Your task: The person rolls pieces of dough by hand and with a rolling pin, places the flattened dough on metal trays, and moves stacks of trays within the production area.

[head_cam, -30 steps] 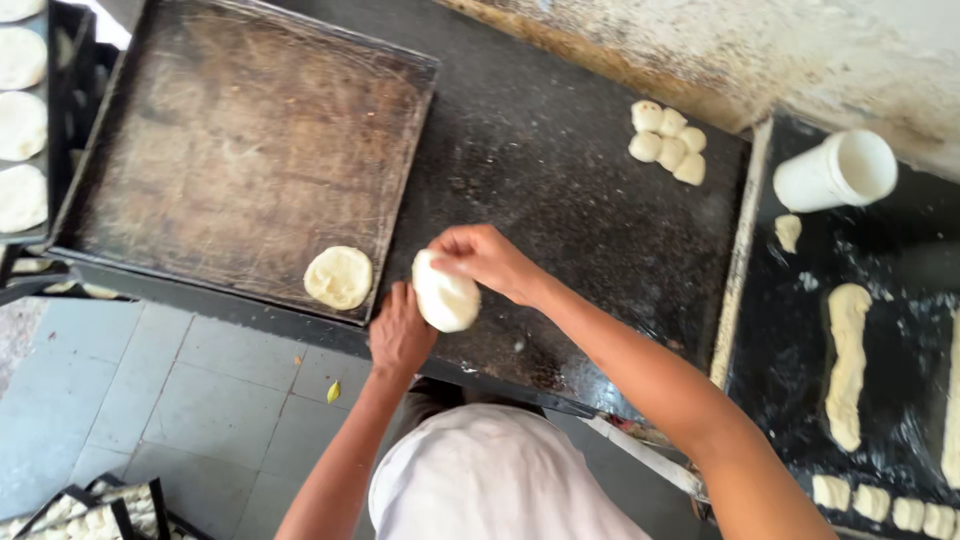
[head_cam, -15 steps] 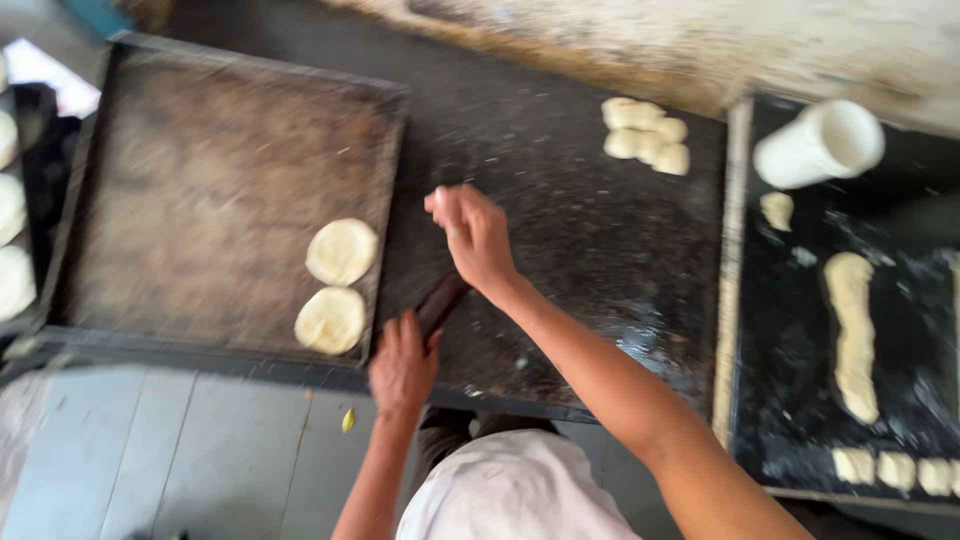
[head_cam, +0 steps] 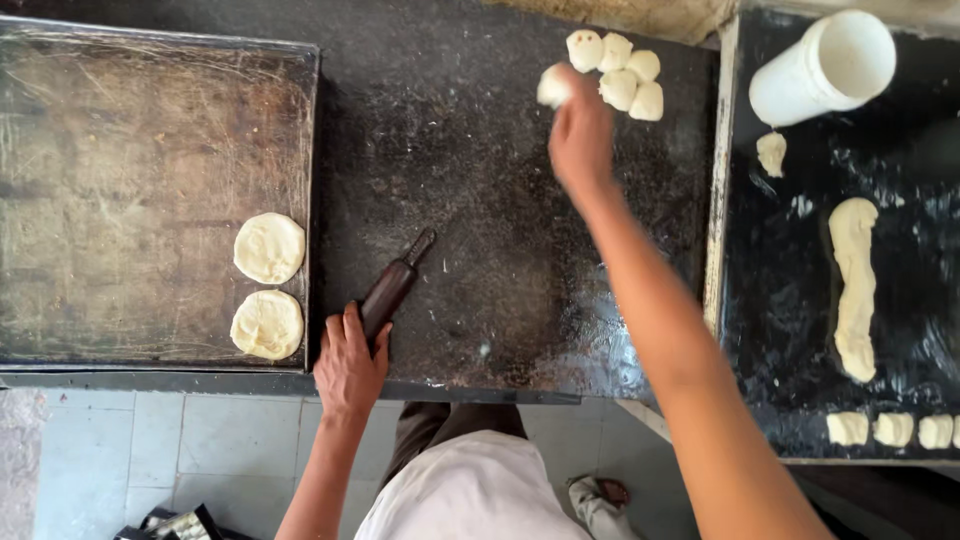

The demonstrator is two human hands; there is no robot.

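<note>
My left hand rests on the near end of a dark rolling pin that lies on the black worktop. My right hand reaches far across the worktop and its fingers close on a dough ball at the edge of a small pile of dough balls. Two flattened dough discs lie one above the other at the right edge of a worn metal tray on the left.
On the right, a second black surface carries a white cup lying on its side, a long roll of dough, a small dough scrap and a row of cut dough pieces. Grey floor tiles show below.
A second flattened disc has been laid on the tray. My right hand has moved from the tray's edge to the far pile and taken a dough ball. My left hand has settled on the rolling pin.
</note>
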